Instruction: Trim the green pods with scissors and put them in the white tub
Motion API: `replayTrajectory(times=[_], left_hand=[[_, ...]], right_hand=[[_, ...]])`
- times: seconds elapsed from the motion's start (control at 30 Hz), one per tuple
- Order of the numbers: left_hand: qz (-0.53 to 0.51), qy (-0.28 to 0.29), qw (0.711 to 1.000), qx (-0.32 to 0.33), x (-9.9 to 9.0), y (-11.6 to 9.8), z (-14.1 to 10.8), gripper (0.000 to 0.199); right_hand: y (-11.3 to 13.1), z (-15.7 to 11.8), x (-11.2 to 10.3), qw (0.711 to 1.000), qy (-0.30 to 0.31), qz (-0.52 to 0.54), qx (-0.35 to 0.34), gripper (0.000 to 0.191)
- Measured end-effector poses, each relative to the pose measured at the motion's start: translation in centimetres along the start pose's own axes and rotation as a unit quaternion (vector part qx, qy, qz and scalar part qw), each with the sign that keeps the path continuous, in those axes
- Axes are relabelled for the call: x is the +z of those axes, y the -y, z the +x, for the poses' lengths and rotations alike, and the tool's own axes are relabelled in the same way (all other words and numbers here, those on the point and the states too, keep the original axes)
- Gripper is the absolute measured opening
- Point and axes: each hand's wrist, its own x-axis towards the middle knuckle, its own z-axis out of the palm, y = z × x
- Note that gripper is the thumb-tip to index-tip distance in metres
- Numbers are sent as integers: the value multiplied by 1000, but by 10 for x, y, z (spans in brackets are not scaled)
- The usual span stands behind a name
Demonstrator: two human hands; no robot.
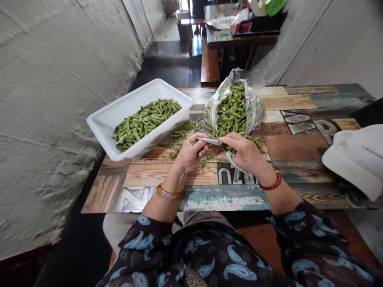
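Note:
My left hand (190,153) is closed with a green bean pod (194,141) pinched at its fingertips, over the table's front half. Scissors (231,157) with pale green handles are in my right hand (243,153), their blades pointing left and touching the area of the left fingertips. Behind my hands, a clear plastic bag (253,113) lies open, full of green pods (231,111). To the left, a white tub (143,153) holds a heap of green pods (146,121). Trimmed bits and loose pods (176,135) are scattered between the tub and the bag.
The patchwork wooden table (155,173) runs across the view. A white cap (357,157) rests at the right. Farther back stand a second table (215,38) with a black tray and plastic bags, and a wooden bench (210,63). A pale wall (54,103) borders the left.

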Motion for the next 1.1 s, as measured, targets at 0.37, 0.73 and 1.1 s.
replayTrajectory(times=[0.37, 0.73, 1.1], left_hand=[[-16, 27, 1000, -4, 0, 1, -2, 34], [-16, -38, 999, -20, 3, -5, -2, 29], [324, -226, 894, 211, -25, -111, 7, 10]], right_hand=[[-4, -1, 4, 1000, -10, 6, -17, 34], [-11, 0, 5, 997, -70, -17, 19, 35], [-6, -4, 0, 997, -78, -13, -10, 35]])
